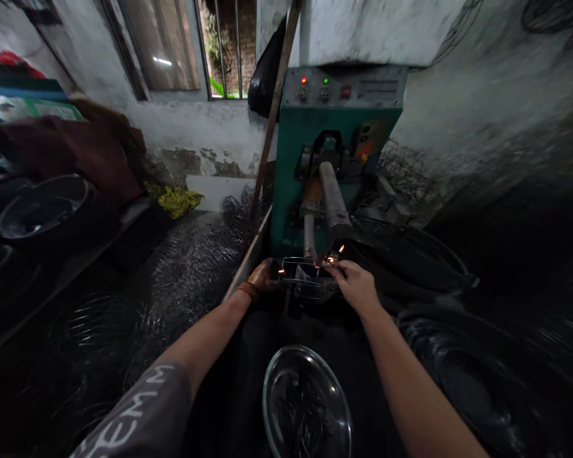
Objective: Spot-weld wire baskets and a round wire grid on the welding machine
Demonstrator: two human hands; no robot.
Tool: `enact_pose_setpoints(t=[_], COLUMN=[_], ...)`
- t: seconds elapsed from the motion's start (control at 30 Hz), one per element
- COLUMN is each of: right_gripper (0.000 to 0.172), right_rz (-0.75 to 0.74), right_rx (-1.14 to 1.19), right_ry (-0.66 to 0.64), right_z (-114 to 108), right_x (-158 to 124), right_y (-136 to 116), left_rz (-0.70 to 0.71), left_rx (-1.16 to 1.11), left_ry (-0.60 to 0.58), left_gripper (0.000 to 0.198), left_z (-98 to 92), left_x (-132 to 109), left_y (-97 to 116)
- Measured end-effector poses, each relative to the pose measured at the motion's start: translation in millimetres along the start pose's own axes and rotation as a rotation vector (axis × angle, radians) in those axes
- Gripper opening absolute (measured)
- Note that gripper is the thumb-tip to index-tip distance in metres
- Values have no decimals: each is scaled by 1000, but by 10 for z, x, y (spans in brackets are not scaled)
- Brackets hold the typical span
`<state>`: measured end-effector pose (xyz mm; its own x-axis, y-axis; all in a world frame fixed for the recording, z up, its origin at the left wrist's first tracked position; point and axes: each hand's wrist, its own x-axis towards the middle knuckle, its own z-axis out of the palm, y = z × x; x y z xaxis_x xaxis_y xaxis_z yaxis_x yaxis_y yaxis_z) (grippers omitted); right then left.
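Observation:
In front of a green spot welder (pixel 291 172), a wire frame (pixel 310 280) is held low between my two hands. My left hand (pixel 262 277), in a brownish glove, closes on the frame's left side. My right hand (pixel 358 286), bare, pinches a thin wire at the right side, close to the electrode tips. Bright sparks (pixel 333 258) fly at that spot, beneath the thick upper electrode arm (pixel 334 197). A thinner lower arm (pixel 309 235) ends just behind the frame. The fingertips on both sides are partly hidden in shadow.
A metal bowl (pixel 266 401) with short wire pieces sits close below my hands. Heaped wire frames (pixel 186 267) lie at left. A wooden pole (pixel 270 133) leans beside the machine. Dark round wire stacks (pixel 458 369) are at right, and a basin (pixel 42 210) stands far left.

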<state>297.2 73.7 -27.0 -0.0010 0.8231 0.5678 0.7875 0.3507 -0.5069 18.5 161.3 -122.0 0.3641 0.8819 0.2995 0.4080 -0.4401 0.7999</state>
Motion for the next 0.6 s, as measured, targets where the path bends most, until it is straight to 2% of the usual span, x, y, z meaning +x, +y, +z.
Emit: enact_pose_setpoints(t=[0.1,0.17,0.23,0.33,0.43,0.6], right_gripper=[36,35,36,34,36,26], right_rz=[106,230,358,464,458,298], right_rx=[136,236,247,184,222,99], right_ry=[101,239,293,190,153,174], right_z=[-50,-85,-89,-25,52,44], right_x=[-73,-170,-288,-433,-468,-417], right_y=[103,250,419,596,627,546], left_rz=[23,98,186,279,300,281], left_rx=[96,210,320,451,547,672], left_ry=[-13,19,70,62,-12,-37], left_gripper=[87,106,114,107,89,61], left_z=[-114,-182,-194,-105,15,98], left_x=[-72,-135,-171,-126,5,183], left_y=[229,460,711,1049,1278,1372])
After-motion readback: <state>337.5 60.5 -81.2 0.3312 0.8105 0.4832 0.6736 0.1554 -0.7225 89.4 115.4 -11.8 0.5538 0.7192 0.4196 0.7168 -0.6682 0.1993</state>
